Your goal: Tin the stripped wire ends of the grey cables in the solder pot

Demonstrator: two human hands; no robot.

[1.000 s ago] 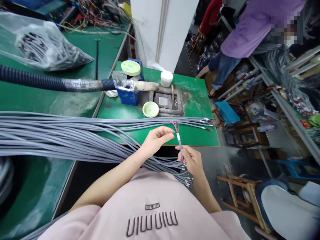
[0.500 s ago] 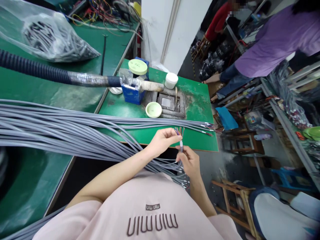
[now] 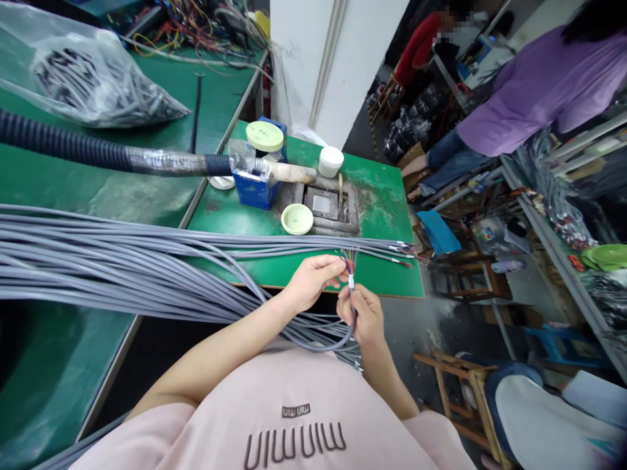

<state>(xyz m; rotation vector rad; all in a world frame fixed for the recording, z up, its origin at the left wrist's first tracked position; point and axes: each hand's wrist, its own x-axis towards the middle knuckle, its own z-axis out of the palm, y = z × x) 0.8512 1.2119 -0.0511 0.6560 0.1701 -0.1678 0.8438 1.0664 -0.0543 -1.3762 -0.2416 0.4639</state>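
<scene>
My right hand [image 3: 363, 314] is closed around a grey multi-core cable [image 3: 352, 316] just below its stripped end. From a white sleeve [image 3: 351, 281] at that end, thin coloured wires [image 3: 351, 260] fan upward, orange, red and purple among them. My left hand [image 3: 316, 281] is closed, thumb and fingers pinching at the left side of these wires. Below my hands the held cable curves back left toward the large bundle of grey cables [image 3: 147, 261]. More cable ends [image 3: 404, 248] with coloured wires lie on the green bench beyond my hands.
On the green bench [image 3: 386, 209] are a square soldering pot [image 3: 323, 203], a pale green dish [image 3: 297, 219], a white tub [image 3: 331, 161] and a blue box [image 3: 255, 189] under a ribbed hose [image 3: 63, 143]. A bag of cable pieces [image 3: 102, 85] lies left. People are at the right.
My left fingers have shifted from the base of the wires to their left side. The wires show more spread, and more of the held cable's curve is visible below my right hand.
</scene>
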